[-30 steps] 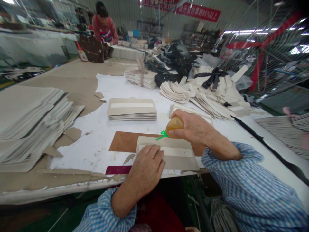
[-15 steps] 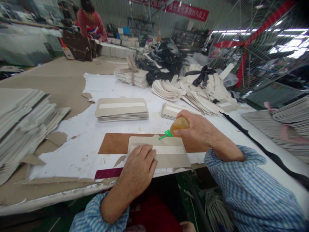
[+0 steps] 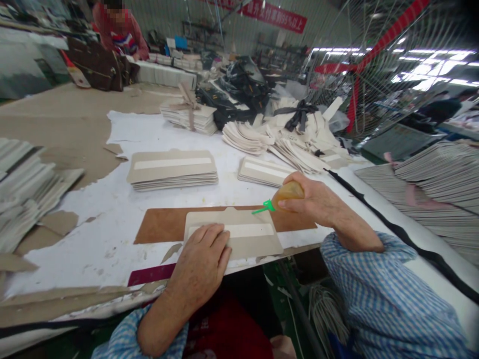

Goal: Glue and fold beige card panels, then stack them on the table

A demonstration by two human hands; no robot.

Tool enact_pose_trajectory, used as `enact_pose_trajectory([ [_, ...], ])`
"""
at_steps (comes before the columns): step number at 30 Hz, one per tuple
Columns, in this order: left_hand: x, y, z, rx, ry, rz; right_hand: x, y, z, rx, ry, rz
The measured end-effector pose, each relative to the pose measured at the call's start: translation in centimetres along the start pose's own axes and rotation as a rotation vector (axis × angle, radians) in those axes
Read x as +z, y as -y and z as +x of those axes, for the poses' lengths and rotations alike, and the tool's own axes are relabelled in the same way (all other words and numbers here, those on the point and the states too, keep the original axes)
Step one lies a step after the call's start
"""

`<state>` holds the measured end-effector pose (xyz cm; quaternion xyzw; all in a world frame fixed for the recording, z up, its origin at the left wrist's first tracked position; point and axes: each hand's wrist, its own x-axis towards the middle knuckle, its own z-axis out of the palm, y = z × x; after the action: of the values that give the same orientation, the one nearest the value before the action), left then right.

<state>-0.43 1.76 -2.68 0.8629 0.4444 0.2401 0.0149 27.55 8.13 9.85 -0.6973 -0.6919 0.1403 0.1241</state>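
Here: left hand (image 3: 200, 264) flat, open, on card piece (image 3: 254, 242); right hand (image 3: 318, 202) gripping amber bottle (image 3: 287, 191); banner (image 3: 277, 15) writing blurred.

Centre: an amber bottle (image 3: 287, 192) with a green nozzle (image 3: 264, 207) is shown above a grey-beige card (image 3: 258, 245) crossed by a white strip (image 3: 249, 230), against a brown board (image 3: 164, 225). Bottom: the sleeves (image 3: 389, 299) are striped blue and white.

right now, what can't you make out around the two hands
Head view only:
amber squeeze bottle with green nozzle: mostly wrapped by the right hand; contents unclear.
grey card panel with pale strip: near left corner under the left hand.
brown board: middle hidden beneath that panel.
red banner at the far end: lettering too blurred to read.
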Motion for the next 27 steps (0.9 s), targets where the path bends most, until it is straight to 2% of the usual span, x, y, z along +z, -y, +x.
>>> enact_pose_trajectory([
  [14, -0.1, 0.1, -0.1, 0.008, -0.011, 0.016, -0.4, -4.8, -0.9, 0.072, -0.074, 0.024],
  [27, 0.1, 0.1, 0.0, 0.009, -0.011, 0.011, 0.6, -4.4, -1.4, 0.075, -0.086, 0.17],
])
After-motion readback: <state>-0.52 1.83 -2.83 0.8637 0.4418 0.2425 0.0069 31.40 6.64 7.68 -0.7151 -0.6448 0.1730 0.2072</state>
